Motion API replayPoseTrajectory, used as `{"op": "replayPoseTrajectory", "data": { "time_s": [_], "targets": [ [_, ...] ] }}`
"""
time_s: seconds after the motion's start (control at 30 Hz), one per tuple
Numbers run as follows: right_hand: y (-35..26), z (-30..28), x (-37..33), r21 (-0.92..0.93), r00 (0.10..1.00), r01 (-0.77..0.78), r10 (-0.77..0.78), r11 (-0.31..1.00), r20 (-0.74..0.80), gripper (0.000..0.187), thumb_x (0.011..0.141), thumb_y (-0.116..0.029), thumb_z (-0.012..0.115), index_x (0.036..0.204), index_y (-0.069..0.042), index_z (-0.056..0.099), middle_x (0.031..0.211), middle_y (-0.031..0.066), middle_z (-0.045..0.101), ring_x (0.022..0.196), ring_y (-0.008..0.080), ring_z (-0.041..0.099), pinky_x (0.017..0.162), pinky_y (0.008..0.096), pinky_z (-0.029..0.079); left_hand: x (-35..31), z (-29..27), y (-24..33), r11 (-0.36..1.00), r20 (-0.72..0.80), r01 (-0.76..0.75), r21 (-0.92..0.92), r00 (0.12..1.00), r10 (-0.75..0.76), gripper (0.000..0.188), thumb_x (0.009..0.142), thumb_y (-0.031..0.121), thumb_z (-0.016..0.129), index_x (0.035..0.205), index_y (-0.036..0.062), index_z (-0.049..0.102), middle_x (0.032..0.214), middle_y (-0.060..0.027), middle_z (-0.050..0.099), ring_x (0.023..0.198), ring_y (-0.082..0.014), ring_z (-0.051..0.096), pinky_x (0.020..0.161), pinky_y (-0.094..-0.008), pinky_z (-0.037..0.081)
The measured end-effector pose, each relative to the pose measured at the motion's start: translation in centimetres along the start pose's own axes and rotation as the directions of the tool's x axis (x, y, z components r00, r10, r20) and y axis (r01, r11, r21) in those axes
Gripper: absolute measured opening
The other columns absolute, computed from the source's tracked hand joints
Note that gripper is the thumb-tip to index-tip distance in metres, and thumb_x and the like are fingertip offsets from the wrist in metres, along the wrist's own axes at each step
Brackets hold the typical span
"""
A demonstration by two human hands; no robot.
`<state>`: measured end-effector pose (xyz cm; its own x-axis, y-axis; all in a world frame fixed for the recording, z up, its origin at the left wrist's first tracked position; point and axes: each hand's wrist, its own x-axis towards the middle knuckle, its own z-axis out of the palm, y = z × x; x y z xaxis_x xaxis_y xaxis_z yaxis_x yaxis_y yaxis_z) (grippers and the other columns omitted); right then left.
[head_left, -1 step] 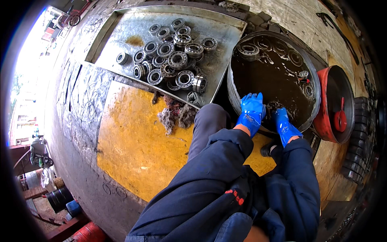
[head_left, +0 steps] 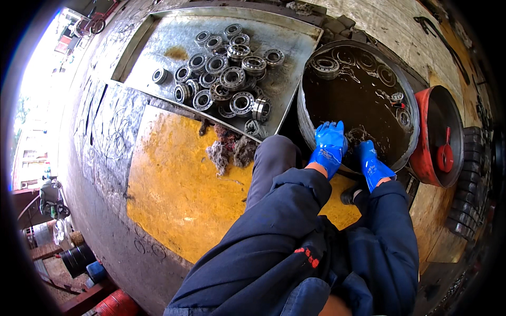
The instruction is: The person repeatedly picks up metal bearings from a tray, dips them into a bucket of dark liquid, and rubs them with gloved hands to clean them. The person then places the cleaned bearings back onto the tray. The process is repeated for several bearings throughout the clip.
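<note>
At the near side of a round metal tub (head_left: 412, 134) of dark brown liquid, both my blue-gloved hands reach in over the rim. My left hand (head_left: 329, 145) has its fingers bent down at the surface, closed round something hidden. Beside it, my right hand (head_left: 370, 158) dips into the liquid, and its fingers are out of sight. A pale, ring-like shape (head_left: 359, 135) shows blurred at the surface between the two hands. Toward the tub's far left lies a roller bearing (head_left: 325, 65), partly above the liquid. Another bearing (head_left: 404, 117) sits at the right wall, near a small red-and-black object (head_left: 398, 105).
Left of the tub, a shallow metal tray (head_left: 150, 52) carries many steel bearings (head_left: 232, 78) in a pile. Dirty rags (head_left: 226, 152) lie on the yellow floor plate (head_left: 179, 195). A red tub (head_left: 424, 137) holding a red pan-like item (head_left: 445, 157) stands to the right.
Ripples between my hands have shifted, and the ring-like shape sits slightly differently. Both hands stay almost where they were.
</note>
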<state>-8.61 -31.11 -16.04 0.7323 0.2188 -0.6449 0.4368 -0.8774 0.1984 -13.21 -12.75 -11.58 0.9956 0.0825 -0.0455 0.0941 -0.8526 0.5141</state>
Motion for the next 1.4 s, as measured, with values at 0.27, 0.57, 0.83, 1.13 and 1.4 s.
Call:
{"op": "replayPoseTrajectory", "data": {
  "time_s": [0.27,0.57,0.83,1.13,1.4],
  "targets": [
    [3.5,5.3,-1.9,0.428,0.968,-0.032,0.135,0.903,-0.212,0.032,0.096,-0.030,0.059,0.106,-0.005,0.077,0.112,0.0240,0.071,0.106,0.0411,0.068,0.088,0.0502,0.055,-0.2,-0.1,0.3,1.000,-0.062,-0.015,0.012,0.998,0.015,0.051,0.083,0.025,0.068,0.131,0.0087,0.065,0.127,-0.0133,0.068,0.123,-0.0328,0.061,0.108,-0.0453,0.046],
    [6.0,9.9,1.9,0.116,0.838,0.045,0.026,0.992,-0.545,0.018,0.090,-0.021,0.062,0.091,-0.014,0.079,0.090,0.0155,0.074,0.089,0.0352,0.072,0.073,0.0440,0.056,0.8,-0.1,1.6,0.977,-0.171,-0.213,-0.015,0.963,0.207,0.038,0.079,0.025,0.070,0.112,0.0059,0.070,0.100,-0.0138,0.073,0.096,-0.0336,0.070,0.087,-0.0460,0.056],
    [2.4,3.8,-1.0,0.228,0.949,-0.026,0.096,0.973,-0.301,0.016,0.086,-0.017,0.065,0.090,-0.013,0.079,0.093,0.0151,0.075,0.087,0.0355,0.073,0.071,0.0445,0.056,0.6,-1.5,1.1,0.994,0.039,-0.091,0.056,0.995,0.089,0.049,0.082,0.029,0.068,0.126,0.0077,0.067,0.114,-0.0126,0.073,0.111,-0.0322,0.067,0.098,-0.0438,0.052],
    [3.4,6.5,0.8,0.372,0.910,-0.019,0.170,0.928,-0.378,0.012,0.081,-0.018,0.068,0.083,-0.012,0.078,0.088,0.0152,0.075,0.089,0.0329,0.074,0.071,0.0417,0.057,0.4,-1.0,0.3,0.991,-0.055,-0.128,0.039,0.990,0.130,0.051,0.082,0.028,0.067,0.128,0.0066,0.066,0.119,-0.0136,0.072,0.116,-0.0311,0.066,0.099,-0.0438,0.052],
    [0.3,-2.5,-0.7,0.063,0.997,-0.009,0.005,0.998,0.075,0.029,0.095,-0.024,0.059,0.115,-0.012,0.077,0.114,0.0154,0.074,0.105,0.0353,0.072,0.085,0.0436,0.058,0.6,-1.6,1.0,0.992,0.032,-0.104,0.075,0.994,0.102,0.052,0.082,0.029,0.067,0.129,0.0065,0.065,0.118,-0.0131,0.072,0.113,-0.0317,0.067,0.097,-0.0439,0.053]
  ]
}}
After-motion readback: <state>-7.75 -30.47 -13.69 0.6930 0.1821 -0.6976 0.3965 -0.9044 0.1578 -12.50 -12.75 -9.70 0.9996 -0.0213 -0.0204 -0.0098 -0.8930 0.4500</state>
